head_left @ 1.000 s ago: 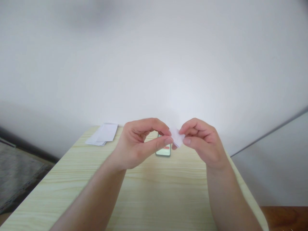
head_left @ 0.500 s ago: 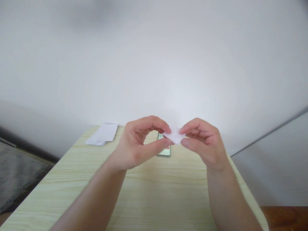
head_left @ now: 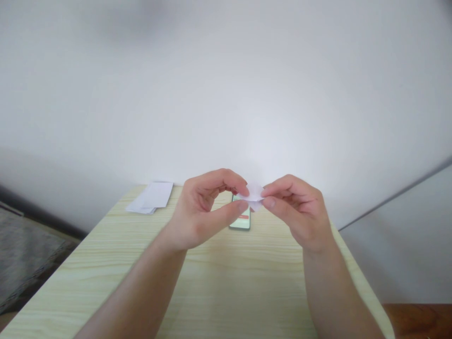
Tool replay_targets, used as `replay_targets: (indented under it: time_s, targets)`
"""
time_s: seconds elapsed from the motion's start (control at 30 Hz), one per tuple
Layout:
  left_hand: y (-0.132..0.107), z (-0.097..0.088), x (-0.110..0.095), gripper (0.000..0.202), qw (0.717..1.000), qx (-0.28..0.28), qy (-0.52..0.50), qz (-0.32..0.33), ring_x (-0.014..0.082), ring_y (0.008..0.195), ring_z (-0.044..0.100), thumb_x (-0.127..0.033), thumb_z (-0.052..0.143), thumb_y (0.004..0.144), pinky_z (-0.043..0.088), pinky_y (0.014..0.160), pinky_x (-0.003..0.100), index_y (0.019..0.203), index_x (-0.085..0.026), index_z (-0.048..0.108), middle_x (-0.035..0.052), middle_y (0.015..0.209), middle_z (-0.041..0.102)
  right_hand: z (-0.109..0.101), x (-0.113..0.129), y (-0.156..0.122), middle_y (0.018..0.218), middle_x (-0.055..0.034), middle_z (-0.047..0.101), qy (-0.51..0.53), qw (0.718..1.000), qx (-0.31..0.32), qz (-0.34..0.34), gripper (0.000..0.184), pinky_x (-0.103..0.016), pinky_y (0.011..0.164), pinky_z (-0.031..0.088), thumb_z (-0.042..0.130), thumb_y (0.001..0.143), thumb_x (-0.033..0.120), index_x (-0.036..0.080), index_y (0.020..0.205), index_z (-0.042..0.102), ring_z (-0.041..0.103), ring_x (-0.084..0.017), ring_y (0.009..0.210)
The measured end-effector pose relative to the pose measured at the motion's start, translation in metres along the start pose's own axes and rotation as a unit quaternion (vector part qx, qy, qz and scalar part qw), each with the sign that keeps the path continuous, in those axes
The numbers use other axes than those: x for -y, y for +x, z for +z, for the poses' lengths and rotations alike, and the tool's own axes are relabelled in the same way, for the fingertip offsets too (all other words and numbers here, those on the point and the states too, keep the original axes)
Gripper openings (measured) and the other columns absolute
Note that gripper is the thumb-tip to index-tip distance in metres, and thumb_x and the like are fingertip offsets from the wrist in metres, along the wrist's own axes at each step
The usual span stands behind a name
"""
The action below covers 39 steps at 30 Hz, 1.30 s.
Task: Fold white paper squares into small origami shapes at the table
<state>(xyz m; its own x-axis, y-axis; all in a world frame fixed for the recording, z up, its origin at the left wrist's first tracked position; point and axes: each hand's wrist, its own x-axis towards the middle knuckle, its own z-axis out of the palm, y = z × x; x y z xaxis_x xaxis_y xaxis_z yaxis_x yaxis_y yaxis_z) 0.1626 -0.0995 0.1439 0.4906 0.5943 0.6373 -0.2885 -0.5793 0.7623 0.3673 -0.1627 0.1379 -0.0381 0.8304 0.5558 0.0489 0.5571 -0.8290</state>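
Note:
A small folded piece of white paper is held up above the table, between my two hands. My left hand pinches its left end between thumb and fingertips. At the right end, the thumb and index finger of my right hand grip the paper. A crease runs across it, and a pointed flap hangs below the fingers. Behind the paper and my left fingers lies a phone with a lit screen, its upper part mostly covered.
Several white paper sheets lie loosely stacked at the table's back left. The pale wood-grain table reaches back to a white wall. A dark-edged grey surface is beyond the left edge.
The paper has bent along a crease, its lower point now tucked below and behind. My right thumb has closed up against the index finger; the left thumb has shifted slightly up.

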Motion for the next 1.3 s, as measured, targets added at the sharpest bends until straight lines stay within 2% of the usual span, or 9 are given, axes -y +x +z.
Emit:
replay_targets:
  time_s: [0.2,0.33,0.53,0.63,0.73,0.93,1.3]
  targets:
    - [0.001,0.005,0.001,0.009,1.000,-0.028,0.008,0.004,0.0179,0.082,0.063,-0.016,0.076,0.086,0.051,0.075,0.034,0.094,-0.018,0.073,0.0061,0.087,0.071,0.009,0.003,0.002,0.093,-0.0024,0.071,-0.034,0.998,-0.030,-0.044,0.003,-0.030,0.072,0.052,0.073,0.092,0.020,0.022,0.093,0.074,0.065,-0.015,0.083]
    - [-0.001,0.010,0.003,0.009,0.997,-0.062,0.034,-0.003,0.0178,0.081,0.063,-0.017,0.076,0.087,0.052,0.075,0.035,0.094,-0.019,0.071,0.0058,0.088,0.071,0.017,0.003,0.003,0.094,-0.0025,0.070,-0.041,0.995,-0.074,-0.060,0.004,-0.031,0.072,0.052,0.071,0.094,0.019,0.022,0.091,0.072,0.065,-0.016,0.083]
    - [-0.001,0.016,0.004,0.020,0.995,-0.098,0.017,-0.003,0.0184,0.084,0.065,-0.021,0.080,0.084,0.054,0.076,0.034,0.097,-0.019,0.066,0.0058,0.090,0.070,0.024,0.001,0.001,0.097,-0.0030,0.072,-0.030,0.989,-0.124,-0.072,0.005,-0.031,0.074,0.056,0.073,0.091,0.018,0.022,0.091,0.073,0.068,-0.016,0.085]
    - [0.000,0.017,0.002,0.024,0.994,-0.104,-0.004,-0.022,0.0176,0.083,0.066,-0.025,0.080,0.084,0.055,0.072,0.032,0.101,-0.020,0.063,0.0050,0.091,0.069,0.027,0.002,0.001,0.098,-0.0029,0.073,-0.032,0.987,-0.140,-0.069,0.005,-0.031,0.072,0.057,0.074,0.091,0.019,0.024,0.090,0.073,0.068,-0.017,0.084]
    - [0.001,0.017,0.000,0.020,0.994,-0.094,-0.003,-0.046,0.0178,0.081,0.067,-0.028,0.078,0.087,0.056,0.069,0.031,0.098,-0.020,0.063,0.0047,0.088,0.068,0.029,0.003,0.000,0.099,-0.0031,0.073,-0.038,0.986,-0.153,-0.058,0.004,-0.032,0.072,0.059,0.075,0.090,0.021,0.025,0.091,0.073,0.069,-0.017,0.083]
    - [-0.001,0.016,0.001,0.016,0.995,-0.088,0.022,-0.046,0.0186,0.083,0.066,-0.030,0.077,0.088,0.056,0.070,0.033,0.094,-0.020,0.065,0.0052,0.087,0.069,0.029,0.001,0.001,0.097,-0.0036,0.073,-0.036,0.985,-0.163,-0.050,0.006,-0.033,0.071,0.060,0.076,0.089,0.022,0.024,0.091,0.071,0.070,-0.017,0.080]
    - [0.000,0.017,0.002,0.016,0.994,-0.101,0.032,-0.029,0.0187,0.086,0.066,-0.027,0.077,0.088,0.056,0.074,0.034,0.097,-0.020,0.065,0.0053,0.089,0.069,0.027,0.002,0.001,0.095,-0.0026,0.074,-0.022,0.987,-0.157,-0.039,0.010,-0.031,0.068,0.059,0.077,0.089,0.022,0.023,0.093,0.068,0.070,-0.016,0.078]
